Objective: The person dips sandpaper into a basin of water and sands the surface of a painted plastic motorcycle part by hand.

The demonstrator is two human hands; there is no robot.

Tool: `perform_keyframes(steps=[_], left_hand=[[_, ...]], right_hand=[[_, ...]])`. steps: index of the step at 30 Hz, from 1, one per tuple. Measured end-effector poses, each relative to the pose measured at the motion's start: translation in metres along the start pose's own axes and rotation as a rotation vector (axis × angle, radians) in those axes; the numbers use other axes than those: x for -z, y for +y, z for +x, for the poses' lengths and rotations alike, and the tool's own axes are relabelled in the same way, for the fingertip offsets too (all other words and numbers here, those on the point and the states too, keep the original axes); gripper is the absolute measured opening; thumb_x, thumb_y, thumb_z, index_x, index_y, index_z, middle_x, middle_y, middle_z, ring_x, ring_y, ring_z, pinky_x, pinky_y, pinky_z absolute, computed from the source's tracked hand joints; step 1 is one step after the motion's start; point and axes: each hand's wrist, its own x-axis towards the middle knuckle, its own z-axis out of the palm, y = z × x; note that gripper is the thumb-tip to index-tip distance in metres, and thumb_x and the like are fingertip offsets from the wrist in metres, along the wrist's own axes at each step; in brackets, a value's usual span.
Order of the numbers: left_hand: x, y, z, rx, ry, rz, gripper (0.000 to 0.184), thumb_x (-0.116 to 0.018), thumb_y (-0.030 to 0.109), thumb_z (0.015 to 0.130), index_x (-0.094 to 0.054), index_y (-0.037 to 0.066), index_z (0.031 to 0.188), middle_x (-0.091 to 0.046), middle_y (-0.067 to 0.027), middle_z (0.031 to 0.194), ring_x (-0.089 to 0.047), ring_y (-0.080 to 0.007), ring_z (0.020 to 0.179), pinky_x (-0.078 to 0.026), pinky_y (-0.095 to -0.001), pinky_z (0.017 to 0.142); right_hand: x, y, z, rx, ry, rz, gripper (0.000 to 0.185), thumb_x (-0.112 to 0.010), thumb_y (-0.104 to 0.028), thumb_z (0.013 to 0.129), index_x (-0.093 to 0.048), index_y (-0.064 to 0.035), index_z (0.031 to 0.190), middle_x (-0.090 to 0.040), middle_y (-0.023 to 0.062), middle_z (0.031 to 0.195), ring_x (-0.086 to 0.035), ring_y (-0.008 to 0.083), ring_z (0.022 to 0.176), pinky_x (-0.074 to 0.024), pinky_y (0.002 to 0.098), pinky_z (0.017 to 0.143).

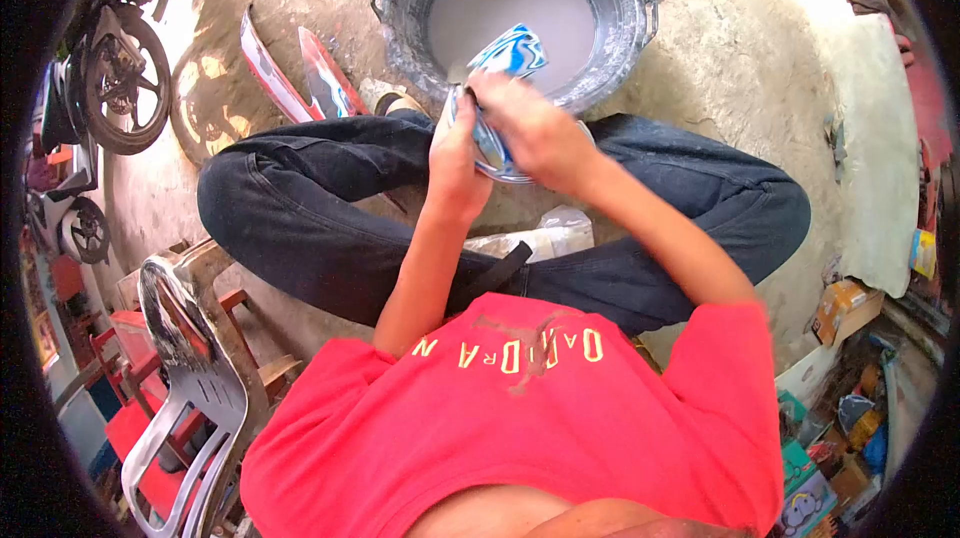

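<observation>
A curved panel with blue, white and black swirls (517,50) is held tilted between my knees, its upper end over the basin. My left hand (460,163) is closed around its left edge. Across the panel's middle lies my right hand (535,133), fingers curled and pressed against the surface, slightly blurred; whatever is under them is hidden. Just beyond both hands stands a black basin (615,63) holding cloudy greyish water (520,3).
Two red and white panels (270,68) lie on the concrete floor (700,88) left of the basin. A motorcycle wheel (125,83) is at far left, and a worn plastic chair (200,388) below it. A cardboard box (845,310) and clutter sit at right.
</observation>
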Motion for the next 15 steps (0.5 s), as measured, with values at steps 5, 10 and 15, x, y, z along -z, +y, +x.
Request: perform_keyframes(steps=[5, 10, 15], left_hand=[[0.002, 0.001, 0.003, -0.051, 0.075, -0.075, 0.045, -0.037, 0.034, 0.108, -0.039, 0.004, 0.142, -0.057, -0.0104, 0.133, -0.058, -0.0217, 0.12, -0.045, -0.0387, 0.105], [0.017, 0.002, 0.011, -0.143, 0.088, -0.224, 0.046, -0.033, 0.037, 0.109, -0.037, 0.007, 0.144, -0.051, -0.0121, 0.14, -0.052, -0.0258, 0.127, -0.039, -0.045, 0.11], [-0.002, 0.009, 0.007, -0.214, 0.23, -0.248, 0.048, -0.031, 0.037, 0.109, -0.036, 0.007, 0.146, -0.046, -0.0118, 0.146, -0.047, -0.0261, 0.132, -0.035, -0.0452, 0.114]], right_hand=[[0.004, 0.032, -0.006, -0.177, 0.024, -0.146, 0.04, -0.056, -0.012, 0.094, -0.053, 0.0129, 0.125, -0.058, 0.0301, 0.129, -0.058, 0.0395, 0.121, -0.0451, 0.0429, 0.104], [0.01, -0.021, -0.011, 0.069, -0.082, -0.065, 0.045, -0.055, -0.005, 0.09, -0.052, 0.0029, 0.134, -0.06, 0.0238, 0.129, -0.059, 0.0375, 0.119, -0.0455, 0.0451, 0.103], [0.006, 0.022, -0.01, -0.187, 0.073, -0.148, 0.043, -0.052, -0.006, 0.091, -0.052, 0.0036, 0.133, -0.059, 0.0234, 0.131, -0.057, 0.0369, 0.122, -0.0439, 0.0445, 0.105]])
